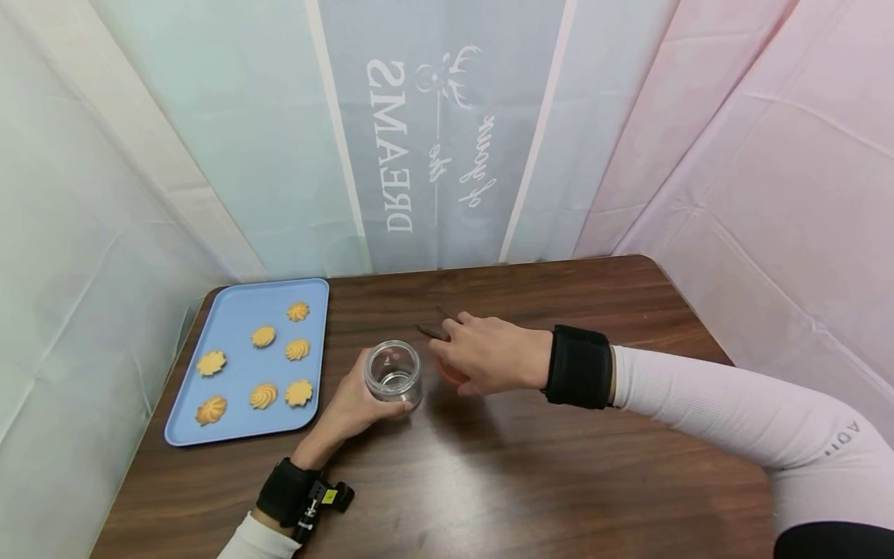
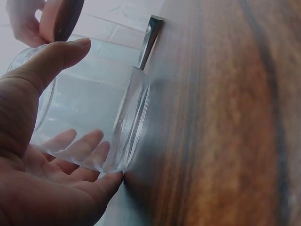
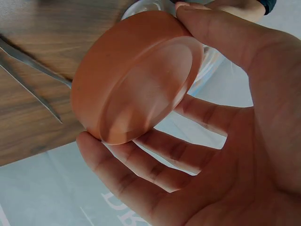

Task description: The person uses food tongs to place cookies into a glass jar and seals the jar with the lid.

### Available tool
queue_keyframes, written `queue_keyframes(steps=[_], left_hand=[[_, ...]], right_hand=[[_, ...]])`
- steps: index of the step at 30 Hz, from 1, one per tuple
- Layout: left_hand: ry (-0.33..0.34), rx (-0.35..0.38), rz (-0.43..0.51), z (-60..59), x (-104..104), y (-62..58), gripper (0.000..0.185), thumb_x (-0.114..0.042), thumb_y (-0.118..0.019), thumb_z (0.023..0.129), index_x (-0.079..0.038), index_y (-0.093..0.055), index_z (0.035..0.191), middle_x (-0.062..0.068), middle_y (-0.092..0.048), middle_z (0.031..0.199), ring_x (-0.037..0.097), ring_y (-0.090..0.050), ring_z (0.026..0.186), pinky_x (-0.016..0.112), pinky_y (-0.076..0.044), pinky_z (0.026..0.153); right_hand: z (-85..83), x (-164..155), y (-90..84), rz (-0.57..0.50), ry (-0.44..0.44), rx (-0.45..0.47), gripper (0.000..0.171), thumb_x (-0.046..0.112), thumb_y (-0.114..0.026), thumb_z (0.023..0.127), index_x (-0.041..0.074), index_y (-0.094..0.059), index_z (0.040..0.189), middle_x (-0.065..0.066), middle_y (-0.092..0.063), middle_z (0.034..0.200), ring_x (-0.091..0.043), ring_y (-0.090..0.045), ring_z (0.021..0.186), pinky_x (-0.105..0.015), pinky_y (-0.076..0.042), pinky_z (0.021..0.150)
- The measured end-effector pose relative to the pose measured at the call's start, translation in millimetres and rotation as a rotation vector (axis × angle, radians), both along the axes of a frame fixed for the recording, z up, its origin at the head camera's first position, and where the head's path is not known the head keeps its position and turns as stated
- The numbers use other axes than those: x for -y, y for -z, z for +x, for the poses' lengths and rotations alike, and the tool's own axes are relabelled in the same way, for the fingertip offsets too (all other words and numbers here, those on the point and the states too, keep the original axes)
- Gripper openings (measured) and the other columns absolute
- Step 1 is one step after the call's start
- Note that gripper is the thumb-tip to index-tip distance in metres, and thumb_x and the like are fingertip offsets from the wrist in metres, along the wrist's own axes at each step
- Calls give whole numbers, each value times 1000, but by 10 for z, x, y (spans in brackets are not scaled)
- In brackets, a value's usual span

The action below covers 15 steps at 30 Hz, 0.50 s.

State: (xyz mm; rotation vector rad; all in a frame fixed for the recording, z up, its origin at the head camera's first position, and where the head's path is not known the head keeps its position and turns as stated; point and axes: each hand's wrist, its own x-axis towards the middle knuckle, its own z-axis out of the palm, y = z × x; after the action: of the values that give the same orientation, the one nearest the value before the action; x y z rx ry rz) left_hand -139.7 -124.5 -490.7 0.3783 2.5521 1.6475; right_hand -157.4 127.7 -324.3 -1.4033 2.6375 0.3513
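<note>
A clear glass jar (image 1: pixel 393 373) stands open-mouthed on the brown table (image 1: pixel 531 481). My left hand (image 1: pixel 359 400) grips it from the left, thumb and fingers curled round its wall (image 2: pixel 94 108). My right hand (image 1: pixel 475 355) hovers just right of the jar and holds a round orange lid (image 3: pixel 136 75) between thumb and fingertips; in the head view only a sliver of the lid (image 1: pixel 450 376) shows under the palm. The lid is off the jar, beside its rim.
Metal tongs (image 1: pixel 434 330) lie on the table just behind my right hand. A blue tray (image 1: pixel 230 310) with several swirl cookies (image 1: pixel 263 336) sits at the left. Fabric backdrops close in the table's far and side edges.
</note>
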Motion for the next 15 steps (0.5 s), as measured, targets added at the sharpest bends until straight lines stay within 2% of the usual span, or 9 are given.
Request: queue_keyframes(steps=[8, 15], left_hand=[[5, -1, -2, -1, 14, 11, 98, -24, -101, 71, -13, -44, 150, 13, -62, 139, 31, -61, 126, 51, -47, 104], [6, -32, -20, -4, 25, 15, 98, -27, -101, 71, -13, -44, 150, 11, -63, 138, 31, -62, 125, 52, -48, 102]], right_hand=[[36, -114, 137, 32, 25, 33, 71, 47, -86, 89, 9, -60, 142, -16, -63, 130, -33, -64, 114, -39, -60, 87], [79, -236, 315, 5, 26, 64, 66, 43, -89, 87, 9, -61, 136, -16, -64, 125, -36, -65, 116, -41, -61, 86]])
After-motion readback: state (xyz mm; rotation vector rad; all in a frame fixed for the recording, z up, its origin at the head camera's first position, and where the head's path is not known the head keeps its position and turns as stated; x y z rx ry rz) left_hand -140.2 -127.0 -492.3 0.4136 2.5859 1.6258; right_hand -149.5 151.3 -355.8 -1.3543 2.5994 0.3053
